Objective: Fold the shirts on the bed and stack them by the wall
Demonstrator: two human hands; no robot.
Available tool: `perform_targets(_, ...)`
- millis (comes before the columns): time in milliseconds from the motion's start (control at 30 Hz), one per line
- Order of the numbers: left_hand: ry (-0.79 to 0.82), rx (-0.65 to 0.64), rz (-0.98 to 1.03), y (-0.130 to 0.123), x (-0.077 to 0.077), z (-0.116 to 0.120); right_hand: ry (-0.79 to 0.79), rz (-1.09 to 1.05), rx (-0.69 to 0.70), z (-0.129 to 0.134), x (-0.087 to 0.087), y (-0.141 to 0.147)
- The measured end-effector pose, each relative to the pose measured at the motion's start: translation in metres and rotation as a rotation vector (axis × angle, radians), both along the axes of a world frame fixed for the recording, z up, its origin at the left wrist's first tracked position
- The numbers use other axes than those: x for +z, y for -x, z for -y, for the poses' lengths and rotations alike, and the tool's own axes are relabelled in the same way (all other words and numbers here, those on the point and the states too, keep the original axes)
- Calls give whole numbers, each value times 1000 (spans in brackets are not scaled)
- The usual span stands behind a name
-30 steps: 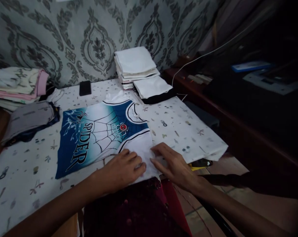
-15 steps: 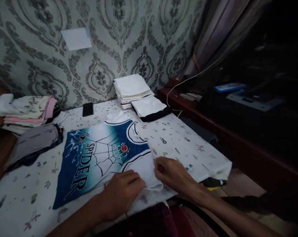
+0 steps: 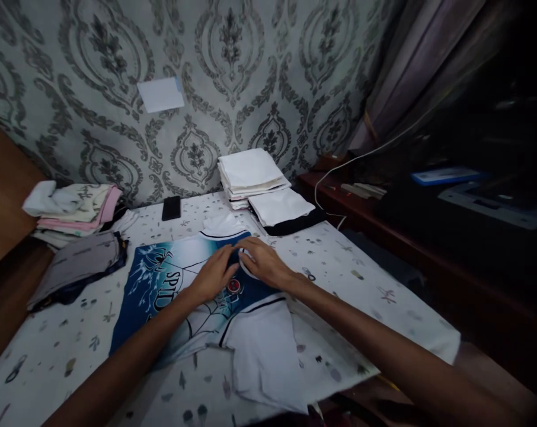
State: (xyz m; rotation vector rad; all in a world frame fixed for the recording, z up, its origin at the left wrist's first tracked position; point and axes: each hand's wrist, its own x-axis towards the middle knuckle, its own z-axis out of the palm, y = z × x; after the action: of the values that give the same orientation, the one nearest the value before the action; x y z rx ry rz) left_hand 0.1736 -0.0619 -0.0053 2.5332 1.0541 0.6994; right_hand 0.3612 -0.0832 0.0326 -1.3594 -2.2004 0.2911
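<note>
A blue and white T-shirt [image 3: 179, 273] with "SPIDER" lettering, a spider web print and a round red badge lies front up on the patterned cloth. Its near white sleeve [image 3: 266, 350] is spread towards the table's front edge; the far sleeve [image 3: 224, 224] lies behind my hands. My left hand [image 3: 214, 276] rests on the upper chest, fingers stretched and thumb apart. Touching the shirt at the collar is my right hand [image 3: 265, 264], its fingers bent a little and thumb spaced from them. Both hands are close together, covering much of the neckline.
Folded white clothes [image 3: 253, 172] are stacked by the wall, with a folded white piece [image 3: 281, 206] on black cloth beside them. A black phone [image 3: 171, 208] lies left of these. More folded clothes [image 3: 84, 207] and a grey garment [image 3: 79, 261] occupy the left side. A white cable crosses the dark furniture on the right.
Both hands have left the near sleeve and moved away from me to the shirt's collar. The sleeve now lies more spread out. The camera view has shifted slightly.
</note>
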Motion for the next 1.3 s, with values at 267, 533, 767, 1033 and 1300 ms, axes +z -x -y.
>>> perform_targets(267, -52, 224, -386, 73, -20, -23, 36, 243, -31, -56, -55, 26)
perform_targets(533, -10, 531, -423, 166, -11, -25, -23, 350, -41, -62, -44, 35)
perform_targets(767, -95, 207, -276, 107, -2, -42, 222, 285, -230, -136, -14, 55)
perform_targets(1033, -94, 109, -312, 93, -10, -63, 372, 191, -327, -194, -20, 27)
perform_targets(1300, -199, 292, -365, 140, -7, -78, 480, -56, -400, -213, -27, 20)
